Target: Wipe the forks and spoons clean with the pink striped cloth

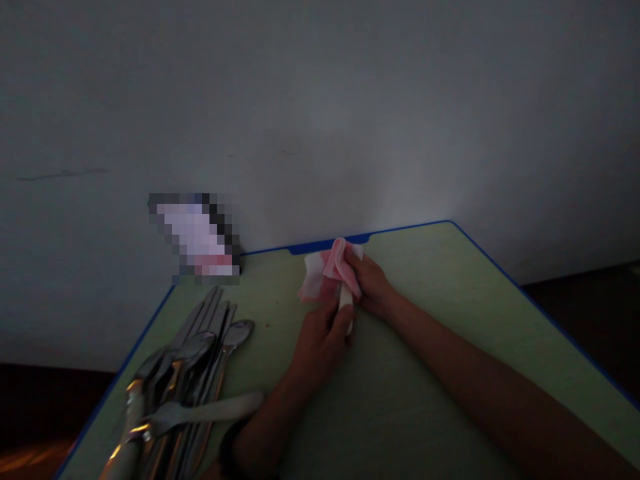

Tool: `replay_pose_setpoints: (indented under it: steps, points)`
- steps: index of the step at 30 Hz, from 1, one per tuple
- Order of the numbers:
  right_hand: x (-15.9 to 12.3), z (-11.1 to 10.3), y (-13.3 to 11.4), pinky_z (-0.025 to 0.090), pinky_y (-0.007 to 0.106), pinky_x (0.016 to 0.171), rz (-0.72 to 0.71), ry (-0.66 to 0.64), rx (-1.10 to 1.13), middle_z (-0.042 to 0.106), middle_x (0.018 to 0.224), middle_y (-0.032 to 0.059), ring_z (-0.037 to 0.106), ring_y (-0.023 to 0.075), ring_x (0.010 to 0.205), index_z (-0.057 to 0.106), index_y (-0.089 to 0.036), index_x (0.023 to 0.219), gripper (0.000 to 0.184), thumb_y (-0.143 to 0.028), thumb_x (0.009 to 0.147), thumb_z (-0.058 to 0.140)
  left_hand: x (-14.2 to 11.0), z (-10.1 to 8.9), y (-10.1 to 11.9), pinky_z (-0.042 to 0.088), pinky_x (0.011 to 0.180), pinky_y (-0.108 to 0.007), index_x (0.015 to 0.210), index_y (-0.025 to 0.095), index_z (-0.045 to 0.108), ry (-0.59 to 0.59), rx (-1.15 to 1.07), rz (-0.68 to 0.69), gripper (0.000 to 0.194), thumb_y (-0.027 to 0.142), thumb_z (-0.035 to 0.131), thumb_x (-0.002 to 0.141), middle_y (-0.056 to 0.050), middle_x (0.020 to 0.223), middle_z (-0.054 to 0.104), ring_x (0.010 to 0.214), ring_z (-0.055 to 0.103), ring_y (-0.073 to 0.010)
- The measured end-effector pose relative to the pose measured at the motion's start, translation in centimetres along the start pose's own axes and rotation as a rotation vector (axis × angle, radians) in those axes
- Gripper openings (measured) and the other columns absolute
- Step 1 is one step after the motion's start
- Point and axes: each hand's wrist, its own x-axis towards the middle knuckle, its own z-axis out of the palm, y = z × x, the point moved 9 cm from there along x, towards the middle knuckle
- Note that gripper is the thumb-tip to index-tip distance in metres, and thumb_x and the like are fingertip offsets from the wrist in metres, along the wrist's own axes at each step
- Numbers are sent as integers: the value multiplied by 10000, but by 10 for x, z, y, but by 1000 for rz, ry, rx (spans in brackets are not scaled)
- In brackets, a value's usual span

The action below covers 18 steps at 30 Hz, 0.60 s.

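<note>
Over the far middle of the table, my left hand (pixel 321 339) is closed around the pale handle of a utensil (pixel 346 297). A pink and white cloth (pixel 316 277) covers the utensil's upper end, so I cannot tell its kind. My right hand (pixel 373 283) grips the cloth, fingers pressed around it and the covered end. To the left of my left forearm lies a pile of metal cutlery (pixel 187 373), with spoons, knives and thin sticks. A pale-handled utensil (pixel 220 408) rests across the pile, close to my left wrist.
The light green table (pixel 430 267) has a blue edge and stands against a grey wall (pixel 320 100). A blurred-out device with a bright screen (pixel 197 233) leans at the table's far left corner. A dark band circles my left wrist.
</note>
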Motion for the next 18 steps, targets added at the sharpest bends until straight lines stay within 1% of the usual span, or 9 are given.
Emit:
replay_pose_setpoints:
  steps: [3, 5, 7, 10, 12, 14, 15, 16, 18]
  points:
    - [1, -6, -2, 463, 268, 669, -19, 85, 9, 640, 816, 28, 569, 139, 705, 594, -181, 858, 273, -415, 719, 615, -2, -7, -1, 343, 468, -215, 619, 169, 513, 46, -54, 7, 353, 356, 366, 879, 26, 495, 493, 463, 459, -114]
    - [2, -9, -4, 464, 267, 681, -53, 116, 8, 626, 836, 19, 563, 138, 727, 578, -199, 893, 270, -400, 718, 615, -3, -11, -2, 330, 445, -212, 607, 166, 513, 77, -81, 2, 372, 369, 355, 875, 24, 477, 486, 443, 444, -111]
    - [5, -11, -9, 460, 265, 717, -121, 115, -15, 612, 867, 5, 559, 135, 764, 557, -229, 950, 306, -408, 711, 620, -4, -13, -2, 320, 428, -211, 606, 163, 515, 105, -106, -5, 380, 380, 347, 869, 23, 460, 478, 426, 431, -110]
    - [9, -16, -20, 449, 258, 754, -251, 107, -120, 601, 917, -8, 555, 133, 812, 530, -269, 1020, 366, -458, 716, 603, -4, -15, -2, 318, 422, -209, 604, 162, 506, 117, -141, -1, 377, 388, 347, 861, 24, 452, 469, 418, 419, -106]
    - [13, -27, -27, 447, 262, 762, -312, 162, -194, 603, 941, -6, 558, 141, 839, 521, -272, 1033, 373, -490, 734, 566, -5, -16, -3, 316, 421, -204, 597, 163, 498, 121, -162, 7, 367, 379, 352, 854, 27, 452, 459, 418, 413, -102]
    - [17, -42, -32, 451, 280, 773, -338, 262, -221, 606, 947, 1, 564, 154, 861, 507, -259, 1040, 375, -511, 762, 508, -5, -18, -3, 307, 414, -198, 603, 163, 500, 141, -181, 14, 350, 370, 357, 846, 32, 456, 446, 418, 405, -98]
    - [19, -46, -35, 452, 292, 786, -341, 280, -240, 608, 946, 4, 568, 160, 873, 505, -248, 1035, 367, -509, 778, 479, -5, -19, -4, 302, 410, -195, 616, 163, 506, 153, -192, 14, 338, 368, 360, 842, 34, 459, 442, 419, 401, -97]
    - [21, -44, -38, 450, 308, 805, -356, 245, -293, 610, 947, 10, 569, 166, 888, 515, -236, 1018, 348, -498, 799, 444, -5, -19, -4, 300, 407, -194, 637, 162, 515, 163, -206, 9, 326, 369, 364, 838, 35, 465, 442, 421, 400, -97]
    - [23, -26, -44, 431, 335, 857, -403, 65, -474, 620, 948, 21, 559, 176, 940, 567, -220, 937, 298, -444, 830, 404, -5, -20, -8, 308, 406, -195, 679, 162, 525, 187, -240, -30, 308, 378, 373, 837, 33, 489, 459, 433, 412, -103]
